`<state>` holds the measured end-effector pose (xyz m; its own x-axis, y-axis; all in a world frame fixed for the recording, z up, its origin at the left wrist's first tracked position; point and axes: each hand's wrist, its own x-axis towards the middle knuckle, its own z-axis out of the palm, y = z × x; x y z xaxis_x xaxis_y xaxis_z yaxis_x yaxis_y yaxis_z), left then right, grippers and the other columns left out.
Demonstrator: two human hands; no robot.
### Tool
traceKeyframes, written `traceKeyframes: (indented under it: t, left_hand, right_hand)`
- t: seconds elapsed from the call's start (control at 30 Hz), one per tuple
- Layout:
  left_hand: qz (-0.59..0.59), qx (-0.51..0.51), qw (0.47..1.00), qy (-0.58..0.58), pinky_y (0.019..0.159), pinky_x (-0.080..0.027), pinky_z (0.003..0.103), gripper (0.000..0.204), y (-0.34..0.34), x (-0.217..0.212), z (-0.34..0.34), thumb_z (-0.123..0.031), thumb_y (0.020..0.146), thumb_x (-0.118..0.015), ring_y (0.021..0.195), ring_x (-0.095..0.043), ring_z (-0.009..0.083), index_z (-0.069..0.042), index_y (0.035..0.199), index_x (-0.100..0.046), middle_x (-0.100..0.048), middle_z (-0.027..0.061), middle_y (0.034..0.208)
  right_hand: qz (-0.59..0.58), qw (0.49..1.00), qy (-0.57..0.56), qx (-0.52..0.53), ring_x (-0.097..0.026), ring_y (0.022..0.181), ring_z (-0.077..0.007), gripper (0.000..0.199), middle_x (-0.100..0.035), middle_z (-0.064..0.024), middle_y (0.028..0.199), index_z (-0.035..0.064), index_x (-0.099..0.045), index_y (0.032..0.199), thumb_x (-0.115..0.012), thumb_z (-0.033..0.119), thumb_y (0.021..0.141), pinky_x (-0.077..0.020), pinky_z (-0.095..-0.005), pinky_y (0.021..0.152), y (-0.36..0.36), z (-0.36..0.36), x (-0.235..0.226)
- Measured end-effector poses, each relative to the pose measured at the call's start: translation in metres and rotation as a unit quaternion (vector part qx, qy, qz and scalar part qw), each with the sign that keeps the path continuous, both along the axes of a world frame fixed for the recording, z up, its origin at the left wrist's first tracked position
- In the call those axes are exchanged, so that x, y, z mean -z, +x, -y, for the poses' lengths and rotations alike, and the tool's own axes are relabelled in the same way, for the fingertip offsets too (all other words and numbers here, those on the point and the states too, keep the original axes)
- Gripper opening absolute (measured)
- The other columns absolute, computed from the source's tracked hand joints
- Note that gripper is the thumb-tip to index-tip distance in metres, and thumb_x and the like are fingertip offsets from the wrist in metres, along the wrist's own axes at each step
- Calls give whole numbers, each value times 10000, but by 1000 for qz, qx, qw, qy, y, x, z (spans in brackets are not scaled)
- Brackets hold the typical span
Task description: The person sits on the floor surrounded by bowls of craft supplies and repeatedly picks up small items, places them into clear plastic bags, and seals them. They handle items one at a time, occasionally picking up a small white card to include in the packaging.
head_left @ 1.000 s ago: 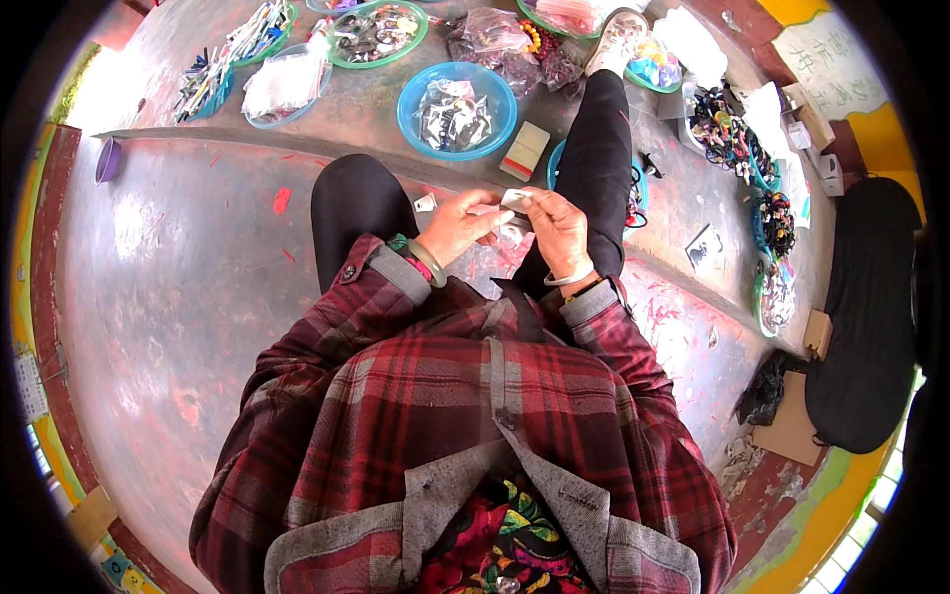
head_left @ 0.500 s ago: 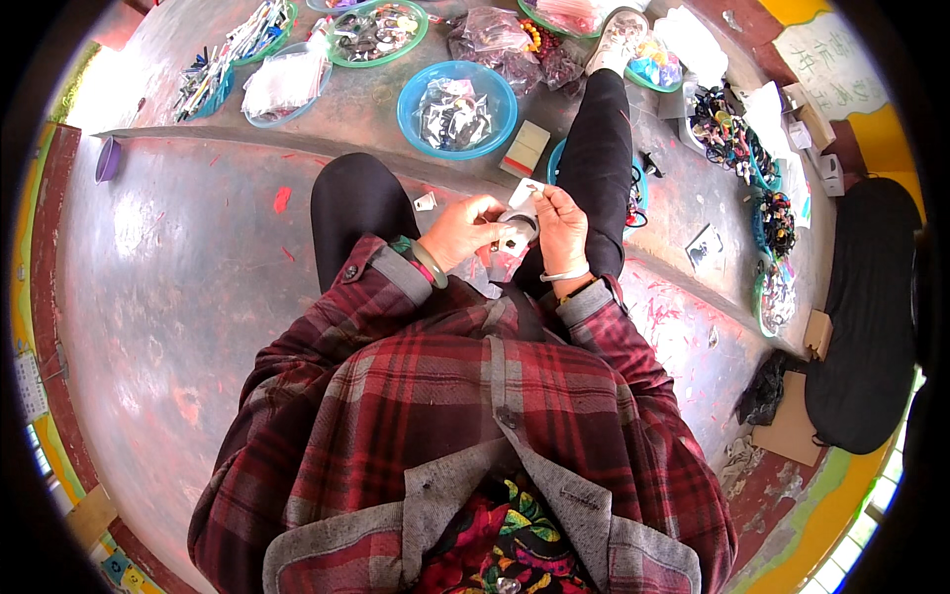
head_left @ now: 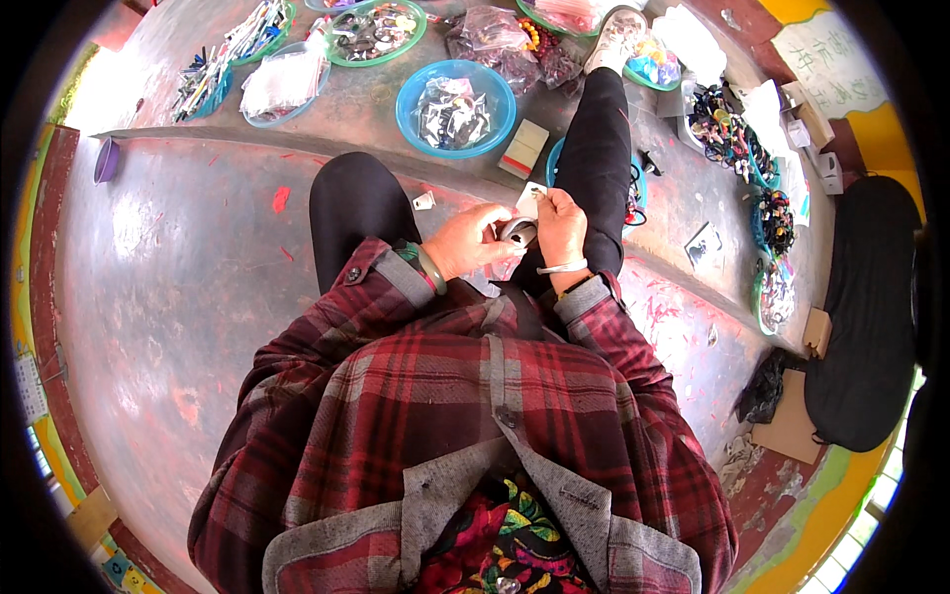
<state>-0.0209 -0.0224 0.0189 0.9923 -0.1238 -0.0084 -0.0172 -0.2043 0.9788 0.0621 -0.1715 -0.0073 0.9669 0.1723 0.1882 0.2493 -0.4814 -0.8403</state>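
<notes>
Between the thumb and fingers of my left hand (head_left: 461, 242) is a small ring-shaped roll (head_left: 518, 234), greyish and white, which looks like a roll of tape. My right hand (head_left: 562, 230) pinches a small white card (head_left: 529, 201) just beyond the roll, with a small dark spot on it. Both hands are close together above my lap, the right fingertips right beside the roll. My palms hide part of the roll.
Ahead, on the raised step, stand a blue basin (head_left: 457, 139) of small silvery packets, a box (head_left: 524, 148) and a green tray (head_left: 377, 49). A tray of clear bags (head_left: 285, 85) sits at the left. To the right lie a dark cable bundle (head_left: 720, 124) and a picture card (head_left: 705, 246).
The roll has turned in my left fingers, so its round opening shows more. The white card has shifted slightly beside it, still in my right fingers.
</notes>
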Motion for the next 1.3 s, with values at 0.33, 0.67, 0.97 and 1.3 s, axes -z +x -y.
traceKeyframes:
  t: [0.33,0.67,0.97,1.3]
  left_hand:
    - [-26,-81,985,-150,695,-461,233,305,4,32,0,47,748,-589,816,-545,94,-10,1021,-466,-532,40,907]
    - [-22,-121,965,-232,691,-465,240,279,4,17,-2,77,741,-577,813,-539,92,-3,982,-461,-523,38,884]
    - [-9,-138,963,-230,684,-461,243,255,4,16,0,88,756,-549,795,-538,101,0,980,-463,-540,49,861]
    - [10,-161,965,-209,548,-447,204,260,5,13,-2,81,755,-550,695,-534,85,-22,987,-490,-554,39,798]
  right_hand:
    - [-357,863,346,-86,-557,625,-85,182,-581,-18,751,12,-553,985,-540,124,842,-467,-197,519,0,0,-20]
    - [-340,841,368,-201,-508,752,-67,289,-531,9,862,33,-548,939,-617,-88,686,-430,-196,678,2,5,-23]
    - [-235,923,276,-127,-500,660,-52,215,-536,26,756,22,-553,843,-662,-48,670,-426,-187,610,-12,-8,-19]
    - [-90,963,208,-148,-473,606,-62,426,-492,-6,733,65,-441,952,-708,-4,628,-419,-197,564,-16,-12,-19]
